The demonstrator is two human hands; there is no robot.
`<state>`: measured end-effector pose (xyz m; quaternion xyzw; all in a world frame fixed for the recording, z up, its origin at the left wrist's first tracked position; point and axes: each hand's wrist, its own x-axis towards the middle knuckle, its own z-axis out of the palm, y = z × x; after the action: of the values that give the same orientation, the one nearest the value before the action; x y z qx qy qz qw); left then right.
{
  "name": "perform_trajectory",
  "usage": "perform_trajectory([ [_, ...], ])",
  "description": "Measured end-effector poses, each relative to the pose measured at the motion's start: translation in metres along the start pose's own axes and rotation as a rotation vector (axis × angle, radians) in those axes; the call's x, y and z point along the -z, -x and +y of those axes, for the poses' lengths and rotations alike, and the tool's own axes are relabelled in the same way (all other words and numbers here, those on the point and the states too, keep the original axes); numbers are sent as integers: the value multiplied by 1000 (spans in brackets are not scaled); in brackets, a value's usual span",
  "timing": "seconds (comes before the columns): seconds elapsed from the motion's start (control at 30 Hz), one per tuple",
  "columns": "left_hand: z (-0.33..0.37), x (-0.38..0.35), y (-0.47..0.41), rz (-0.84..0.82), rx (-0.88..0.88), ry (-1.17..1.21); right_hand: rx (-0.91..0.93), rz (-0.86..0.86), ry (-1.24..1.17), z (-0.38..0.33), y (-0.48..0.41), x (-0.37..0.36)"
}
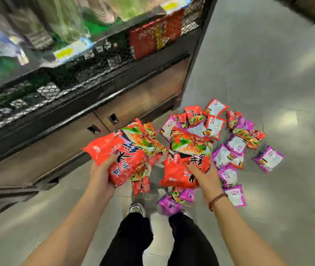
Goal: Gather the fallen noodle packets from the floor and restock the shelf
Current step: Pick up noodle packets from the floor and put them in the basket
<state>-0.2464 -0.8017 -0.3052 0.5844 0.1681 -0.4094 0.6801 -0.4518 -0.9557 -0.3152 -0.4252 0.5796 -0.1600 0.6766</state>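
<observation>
Noodle packets [235,144], red and purple, lie scattered on the floor [268,64] right of the shelf [76,114] (its upper stock is blurred). Left hand [101,171] curls round a red bundle [126,154]; right hand [205,176] grips a second red bundle [187,148].

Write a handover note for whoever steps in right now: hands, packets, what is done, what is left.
Left hand: grips a bundle of red noodle packets.
Right hand: grips a second red bundle.
Floor: purple packets and loose red packets lie scattered, mostly to the right of the feet.
Shelf: shelved red packets stand behind the mesh rail near its right end.
Done: two handfuls gathered.
Left: shelve both bundles, then collect the rest from the floor.
</observation>
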Motion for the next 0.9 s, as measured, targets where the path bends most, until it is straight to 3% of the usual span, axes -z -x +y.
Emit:
perform_trajectory([
  [0.17, -2, -3, 66, 45, -88, 76, 6, -99, -69, -21, 32, 19],
  [0.57, -111, 14, 194, 380, -215, 465, 45, -549, 237, -21, 67, 61],
  [0.9, -148, 81, 287, 679, -291, 678, 55, -834, 481, 19, 140, 1],
])
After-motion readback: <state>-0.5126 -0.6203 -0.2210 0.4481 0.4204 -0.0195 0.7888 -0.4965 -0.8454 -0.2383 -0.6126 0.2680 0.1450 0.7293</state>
